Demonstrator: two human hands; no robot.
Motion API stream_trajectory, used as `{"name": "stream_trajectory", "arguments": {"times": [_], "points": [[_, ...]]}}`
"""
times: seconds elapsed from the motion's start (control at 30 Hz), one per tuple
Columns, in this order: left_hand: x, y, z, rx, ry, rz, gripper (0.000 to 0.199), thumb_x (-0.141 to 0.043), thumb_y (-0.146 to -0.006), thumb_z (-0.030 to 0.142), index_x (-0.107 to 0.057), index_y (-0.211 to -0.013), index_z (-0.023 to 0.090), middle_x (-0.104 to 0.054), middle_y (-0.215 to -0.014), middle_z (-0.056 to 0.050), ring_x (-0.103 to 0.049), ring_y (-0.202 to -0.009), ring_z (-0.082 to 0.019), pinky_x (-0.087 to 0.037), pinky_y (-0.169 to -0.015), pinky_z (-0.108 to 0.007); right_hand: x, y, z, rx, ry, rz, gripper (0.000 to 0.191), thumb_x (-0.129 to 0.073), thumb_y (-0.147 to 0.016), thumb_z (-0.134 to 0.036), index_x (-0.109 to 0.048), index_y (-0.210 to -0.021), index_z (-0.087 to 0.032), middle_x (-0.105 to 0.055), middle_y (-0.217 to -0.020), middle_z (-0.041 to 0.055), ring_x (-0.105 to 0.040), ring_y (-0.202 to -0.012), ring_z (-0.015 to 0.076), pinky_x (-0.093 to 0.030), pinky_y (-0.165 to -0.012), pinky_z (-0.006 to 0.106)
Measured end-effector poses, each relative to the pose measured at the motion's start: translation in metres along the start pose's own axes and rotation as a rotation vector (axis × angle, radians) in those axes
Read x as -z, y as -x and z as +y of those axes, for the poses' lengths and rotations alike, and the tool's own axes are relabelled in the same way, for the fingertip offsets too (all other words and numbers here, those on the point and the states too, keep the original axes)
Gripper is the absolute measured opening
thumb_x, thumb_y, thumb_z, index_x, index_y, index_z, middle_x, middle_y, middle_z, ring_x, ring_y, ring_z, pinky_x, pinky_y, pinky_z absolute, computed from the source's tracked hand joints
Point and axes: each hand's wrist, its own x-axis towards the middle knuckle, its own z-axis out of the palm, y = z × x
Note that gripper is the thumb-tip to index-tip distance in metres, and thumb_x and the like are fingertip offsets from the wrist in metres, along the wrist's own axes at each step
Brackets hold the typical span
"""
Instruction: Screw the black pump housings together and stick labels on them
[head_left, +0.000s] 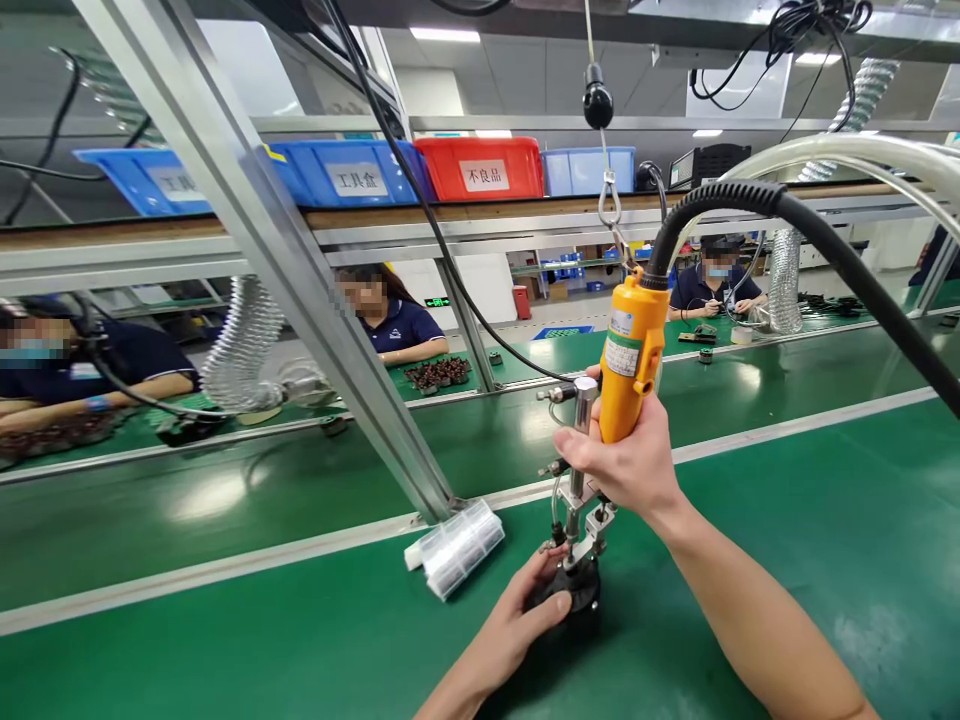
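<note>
The orange power tool [628,350] is in front of the person, above the green surface [315,640], upright and a little tilted. The right hand [641,460] has its fingers closed around the lower part of the tool body. At the top, the tool is joined to a metal hook [609,200] and to a thick black hose [825,255], which bends to the right.

Just below and beside the tool stands a metal fixture [583,425] with small tubes. At its foot is a black round part [583,590]. The left hand [529,610] holds this part, thumb in front and the other fingers curved around its side; they are partly open, as wide as the part requires.

To the left, a clear plastic box [457,548] lies on the surface near the foot of a slanting metal beam [300,260]. Farther away, three co-workers sit along the line. Above them, on a shelf [360,222], stand blue bins [341,160] and one red bin [517,165].
</note>
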Motion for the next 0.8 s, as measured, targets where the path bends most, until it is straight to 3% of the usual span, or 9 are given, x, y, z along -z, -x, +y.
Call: {"name": "stream_trajectory", "arguments": {"times": [0.3,0.4,0.63,0.8], "points": [[-0.002,0.0,0.005,0.017,-0.001,-0.094,0.088,-0.084,-0.079,0.066,-0.057,-0.151,0.024,-0.063,-0.149,-0.015,-0.05,-0.145,-0.042,-0.026,-0.129,-0.061,-0.005,0.004,-0.007,0.006,-0.005,-0.029,0.055,-0.098,-0.076,-0.026,-0.06,-0.116,-0.02,-0.046,-0.076,-0.005,-0.038,-0.058,0.01,-0.036,-0.046,0.018],[-0.002,0.0,0.005,0.013,0.002,-0.113,0.083,-0.083,-0.081,0.063,-0.057,-0.151,0.024,-0.065,-0.146,-0.014,-0.052,-0.142,-0.04,-0.03,-0.127,-0.058,-0.007,0.005,-0.007,-0.009,0.011,-0.037,0.053,-0.098,-0.076,-0.027,-0.059,-0.112,-0.02,-0.046,-0.077,-0.0049,-0.039,-0.057,0.0101,-0.035,-0.046,0.019],[-0.015,0.002,0.016,-0.037,0.044,-0.123,0.089,-0.085,-0.08,0.062,-0.053,-0.154,0.023,-0.066,-0.143,-0.013,-0.059,-0.132,-0.039,-0.044,-0.118,-0.053,-0.013,0.012,0.017,-0.056,0.093,-0.057,0.057,-0.098,-0.072,-0.027,-0.053,-0.105,-0.022,-0.045,-0.069,-0.0088,-0.039,-0.056,0.0109,-0.036,-0.049,0.02],[-0.017,0.003,0.016,-0.045,0.03,-0.089,0.085,-0.084,-0.081,0.062,-0.057,-0.151,0.023,-0.064,-0.146,-0.013,-0.055,-0.137,-0.039,-0.039,-0.123,-0.054,-0.011,0.015,0.027,-0.055,0.148,-0.041,0.057,-0.097,-0.072,-0.029,-0.052,-0.107,-0.023,-0.046,-0.07,-0.0087,-0.04,-0.058,0.0123,-0.038,-0.05,0.021]]}}
